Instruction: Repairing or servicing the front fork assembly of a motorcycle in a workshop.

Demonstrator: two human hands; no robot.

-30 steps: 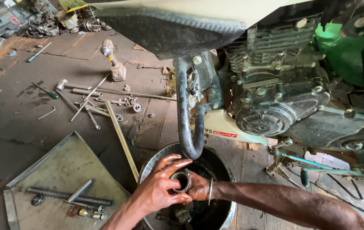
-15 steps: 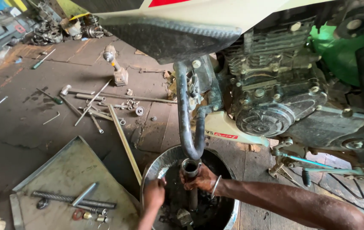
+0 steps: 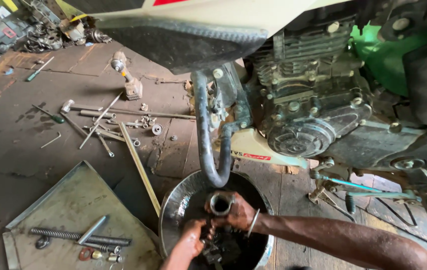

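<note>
The right hand (image 3: 237,214) wraps its fingers closed around a short metal tube (image 3: 220,204), holding it upright over the middle of the round metal basin (image 3: 173,210), open end facing up toward the camera. Its long axis runs roughly vertical, lower end dipping toward the dark oily liquid in the basin. The left hand (image 3: 189,241) sits just below and to the near side, fingers curled closed around a dark greasy part (image 3: 212,245) near the basin's near rim; what exactly it grips I cannot tell. The right hand is the nearer one to the tube; the motorcycle's bent exhaust pipe (image 3: 206,135) hangs just above the far rim
</note>
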